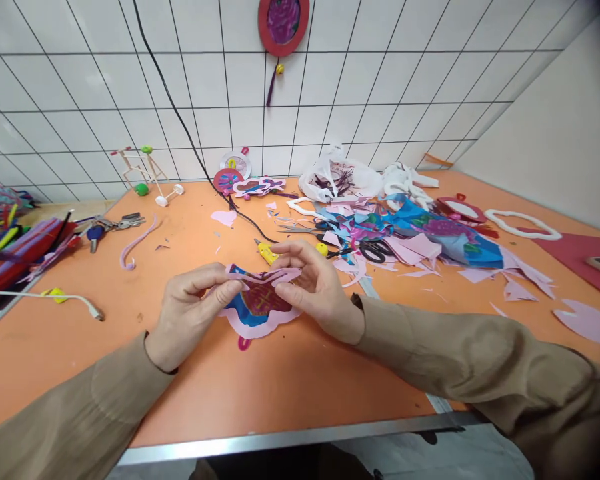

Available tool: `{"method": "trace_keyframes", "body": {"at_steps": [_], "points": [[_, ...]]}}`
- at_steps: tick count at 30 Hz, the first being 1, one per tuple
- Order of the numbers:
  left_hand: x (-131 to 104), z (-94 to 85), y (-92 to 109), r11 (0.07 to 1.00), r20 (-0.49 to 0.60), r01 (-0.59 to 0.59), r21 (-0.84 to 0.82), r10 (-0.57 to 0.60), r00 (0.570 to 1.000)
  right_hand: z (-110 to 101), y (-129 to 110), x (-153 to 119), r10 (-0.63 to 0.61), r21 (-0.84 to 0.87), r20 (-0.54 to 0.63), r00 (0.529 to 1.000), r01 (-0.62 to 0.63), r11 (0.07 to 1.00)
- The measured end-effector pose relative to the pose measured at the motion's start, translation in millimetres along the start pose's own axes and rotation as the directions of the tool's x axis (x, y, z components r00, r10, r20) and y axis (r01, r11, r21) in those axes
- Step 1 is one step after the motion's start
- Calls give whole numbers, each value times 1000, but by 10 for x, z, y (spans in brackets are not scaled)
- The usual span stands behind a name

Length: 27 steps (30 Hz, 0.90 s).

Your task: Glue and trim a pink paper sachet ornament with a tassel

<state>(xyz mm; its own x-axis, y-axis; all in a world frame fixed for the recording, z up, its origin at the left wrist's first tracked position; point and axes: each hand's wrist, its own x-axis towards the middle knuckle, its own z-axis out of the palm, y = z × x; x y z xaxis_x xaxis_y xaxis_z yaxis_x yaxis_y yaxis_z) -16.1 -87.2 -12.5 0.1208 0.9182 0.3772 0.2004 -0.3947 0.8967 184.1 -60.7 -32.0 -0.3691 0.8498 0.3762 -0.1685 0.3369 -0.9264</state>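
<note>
Pink is edging the wavy cutout [257, 329] that we are holding between our two hands, above the orange table [220, 400], near its front edge; its middle is showing blue and deep red, with thin yellow lines crossing there. Our left hand [185, 313] is pinching the upper left part, the thumb lying on the near side; our right hand [325, 293] is closing on the upper right part, its thumb pressing close to the folded top; so both grips are clamped on the same piece, and neither hand is nearer to it than the other. The cutout's long axis is running left to right, from one grip across to the other; its upper border is bending over between the thumbs, while the broad scalloped lower part is hanging below the grips, towards us; a magenta loop [244, 343] is poking out beneath, at the lower left.

Just beyond the fingers of our right hand, a yellow tool [267, 253] is lying on the table; farther off to the right, black-handled scissors [375, 251] are resting among pink scraps [415, 250] and a blue patterned sheet [450, 233]; a bunch of keys [123, 221] is lying well apart, over to the left.
</note>
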Motion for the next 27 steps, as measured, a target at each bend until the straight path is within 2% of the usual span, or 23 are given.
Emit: {"method": "trace_keyframes", "body": {"at_steps": [4, 10, 13, 19, 27], "points": [[-17, 0, -20, 999, 40, -20, 47, 18, 999, 18, -40, -21, -14, 49, 40, 999, 12, 999], [-16, 32, 26, 994, 127, 106, -38, -100, 987, 44, -47, -43, -37, 32, 32, 999, 36, 999], [-3, 51, 61, 980, 192, 181, -85, -163, 968, 50, -42, -43, -40, 29, 31, 999, 40, 999], [-1, 75, 66, 935, 239, 312, -171, -267, 933, 74, -50, -44, 9, -12, 25, 1000, -9, 1000], [2, 126, 47, 818, 335, 490, -303, -390, 858, 86, -38, -47, 33, -46, 11, 999, -32, 998]]}}
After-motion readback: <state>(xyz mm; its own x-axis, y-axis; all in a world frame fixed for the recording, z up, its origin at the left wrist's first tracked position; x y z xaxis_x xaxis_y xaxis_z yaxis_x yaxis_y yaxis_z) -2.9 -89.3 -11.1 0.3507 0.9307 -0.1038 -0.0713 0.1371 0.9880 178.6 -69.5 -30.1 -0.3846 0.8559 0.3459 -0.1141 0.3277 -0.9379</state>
